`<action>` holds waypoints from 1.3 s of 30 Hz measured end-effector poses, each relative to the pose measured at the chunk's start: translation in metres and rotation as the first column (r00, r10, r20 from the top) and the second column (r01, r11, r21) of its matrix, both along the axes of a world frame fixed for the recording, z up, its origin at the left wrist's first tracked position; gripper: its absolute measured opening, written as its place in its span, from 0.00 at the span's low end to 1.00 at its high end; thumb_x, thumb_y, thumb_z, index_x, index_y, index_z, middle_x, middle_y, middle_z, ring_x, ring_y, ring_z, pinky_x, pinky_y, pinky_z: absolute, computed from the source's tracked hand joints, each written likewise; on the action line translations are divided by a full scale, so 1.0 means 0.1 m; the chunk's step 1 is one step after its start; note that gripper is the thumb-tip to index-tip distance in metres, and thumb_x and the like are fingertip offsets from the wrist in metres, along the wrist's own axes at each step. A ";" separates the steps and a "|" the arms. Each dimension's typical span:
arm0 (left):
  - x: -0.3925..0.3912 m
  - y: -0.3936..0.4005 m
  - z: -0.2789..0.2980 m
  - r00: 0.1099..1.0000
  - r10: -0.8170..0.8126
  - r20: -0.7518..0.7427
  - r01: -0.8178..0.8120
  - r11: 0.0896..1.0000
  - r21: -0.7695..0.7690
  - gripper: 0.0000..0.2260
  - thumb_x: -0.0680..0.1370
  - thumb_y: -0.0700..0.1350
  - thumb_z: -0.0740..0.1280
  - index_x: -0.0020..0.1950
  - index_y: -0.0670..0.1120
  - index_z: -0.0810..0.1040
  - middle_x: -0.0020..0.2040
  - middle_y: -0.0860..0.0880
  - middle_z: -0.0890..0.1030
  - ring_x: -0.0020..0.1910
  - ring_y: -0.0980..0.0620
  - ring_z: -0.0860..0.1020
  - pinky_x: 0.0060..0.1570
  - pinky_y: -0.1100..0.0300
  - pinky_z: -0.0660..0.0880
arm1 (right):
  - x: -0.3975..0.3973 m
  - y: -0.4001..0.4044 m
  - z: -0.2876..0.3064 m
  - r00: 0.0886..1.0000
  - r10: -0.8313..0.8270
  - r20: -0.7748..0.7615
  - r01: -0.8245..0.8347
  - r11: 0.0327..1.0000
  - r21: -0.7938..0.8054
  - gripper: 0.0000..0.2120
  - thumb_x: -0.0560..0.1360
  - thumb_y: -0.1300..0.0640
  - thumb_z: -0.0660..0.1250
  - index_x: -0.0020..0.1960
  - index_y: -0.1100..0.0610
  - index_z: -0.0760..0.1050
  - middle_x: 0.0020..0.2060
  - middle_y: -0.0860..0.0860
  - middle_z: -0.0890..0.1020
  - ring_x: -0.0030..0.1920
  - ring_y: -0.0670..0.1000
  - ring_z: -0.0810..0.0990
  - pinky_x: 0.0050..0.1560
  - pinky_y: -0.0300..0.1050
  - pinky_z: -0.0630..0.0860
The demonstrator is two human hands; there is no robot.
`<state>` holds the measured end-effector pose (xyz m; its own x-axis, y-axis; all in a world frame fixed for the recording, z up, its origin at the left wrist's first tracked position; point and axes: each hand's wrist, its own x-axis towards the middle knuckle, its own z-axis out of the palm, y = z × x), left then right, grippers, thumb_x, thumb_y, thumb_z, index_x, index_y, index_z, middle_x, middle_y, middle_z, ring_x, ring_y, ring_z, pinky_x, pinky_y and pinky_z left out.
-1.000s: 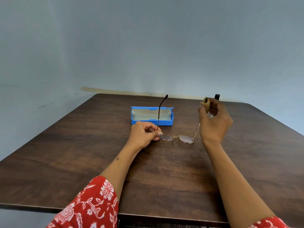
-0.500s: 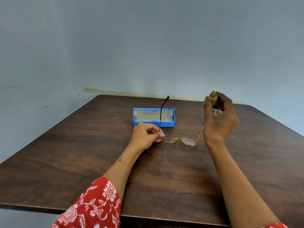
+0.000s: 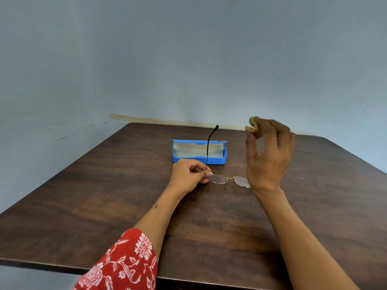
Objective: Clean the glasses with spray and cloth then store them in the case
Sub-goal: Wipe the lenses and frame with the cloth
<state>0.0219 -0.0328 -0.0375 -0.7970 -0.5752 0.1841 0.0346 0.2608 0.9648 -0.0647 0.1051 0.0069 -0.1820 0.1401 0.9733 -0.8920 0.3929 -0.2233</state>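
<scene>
Thin gold-rimmed glasses point(image 3: 227, 180) lie lens-down on the brown table point(image 3: 104, 195), one dark temple standing straight up. My left hand point(image 3: 188, 174) pinches the frame at the left hinge. My right hand point(image 3: 268, 155) is raised over the right lens and pinches a small bunched tan cloth point(image 3: 251, 124) between thumb and fingers. The right lens is partly hidden behind that hand. Behind the glasses the blue case point(image 3: 199, 152) lies open, showing its pale lining. No spray bottle shows in the frame.
The table ends at a pale blue wall point(image 3: 188, 59) just behind the case. Its near edge point(image 3: 62, 266) runs across the bottom of the view, with my red floral sleeve point(image 3: 125, 266) over it.
My right hand has lifted slightly and shifted with the cloth. The dark-capped spray bottle seen behind that hand a second ago is out of sight. My left hand has kept its pinch on the frame.
</scene>
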 end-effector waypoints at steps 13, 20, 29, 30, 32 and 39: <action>0.00 -0.02 -0.02 0.996 -0.029 -0.079 0.028 1.000 -0.015 0.05 0.71 0.31 0.70 0.40 0.40 0.81 0.37 0.43 0.82 0.37 0.48 0.82 0.39 0.62 0.81 | 0.19 -0.34 -0.36 0.644 0.369 0.670 -0.582 0.805 0.116 0.13 0.69 0.62 0.74 0.54 0.58 0.81 0.43 0.51 0.83 0.35 0.41 0.78 0.38 0.31 0.75; 0.01 -0.04 -0.03 0.999 -0.015 -0.042 0.012 0.997 -0.071 0.05 0.73 0.32 0.68 0.44 0.39 0.82 0.41 0.41 0.82 0.40 0.50 0.83 0.43 0.58 0.81 | 0.17 -0.41 -0.47 0.599 0.360 0.715 -0.615 0.779 0.123 0.09 0.71 0.61 0.72 0.51 0.58 0.81 0.38 0.49 0.82 0.34 0.39 0.78 0.36 0.29 0.74; 0.01 -0.03 -0.02 0.998 -0.019 -0.055 0.021 0.999 0.025 0.07 0.70 0.29 0.68 0.40 0.40 0.80 0.36 0.44 0.81 0.33 0.53 0.81 0.42 0.58 0.81 | 0.25 -0.55 -0.27 0.676 0.426 0.601 -0.512 0.858 -0.032 0.04 0.71 0.60 0.70 0.46 0.55 0.78 0.36 0.44 0.78 0.33 0.41 0.74 0.38 0.36 0.72; 0.00 -0.02 -0.02 0.998 -0.010 -0.054 0.011 1.000 0.020 0.07 0.70 0.29 0.68 0.40 0.40 0.80 0.35 0.44 0.81 0.32 0.54 0.81 0.41 0.60 0.81 | 0.25 -0.57 -0.27 0.687 0.430 0.585 -0.513 0.858 -0.028 0.04 0.71 0.60 0.70 0.45 0.55 0.78 0.36 0.43 0.77 0.34 0.41 0.74 0.38 0.37 0.72; 0.01 -0.02 -0.02 0.998 -0.003 -0.057 0.003 1.000 0.008 0.06 0.70 0.28 0.67 0.42 0.37 0.81 0.35 0.44 0.81 0.30 0.56 0.81 0.37 0.64 0.80 | 0.25 -0.58 -0.31 0.718 0.421 0.555 -0.513 0.858 0.012 0.04 0.71 0.60 0.70 0.46 0.56 0.78 0.38 0.46 0.79 0.35 0.43 0.74 0.40 0.41 0.74; 0.01 -0.05 -0.01 0.996 0.073 -0.048 -0.078 0.991 -0.110 0.12 0.70 0.27 0.64 0.46 0.39 0.83 0.40 0.43 0.83 0.37 0.56 0.81 0.37 0.66 0.78 | 0.21 -0.56 -0.47 0.780 0.350 0.518 -0.493 0.854 0.167 0.06 0.71 0.58 0.70 0.47 0.58 0.78 0.41 0.48 0.80 0.38 0.50 0.78 0.41 0.50 0.77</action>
<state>0.0229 -0.0383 -0.0384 -0.7421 -0.6070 0.2843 0.0524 0.3704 0.9274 -0.0432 0.0490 -0.0405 -0.5850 -0.3196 0.7454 -0.8042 0.1098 -0.5841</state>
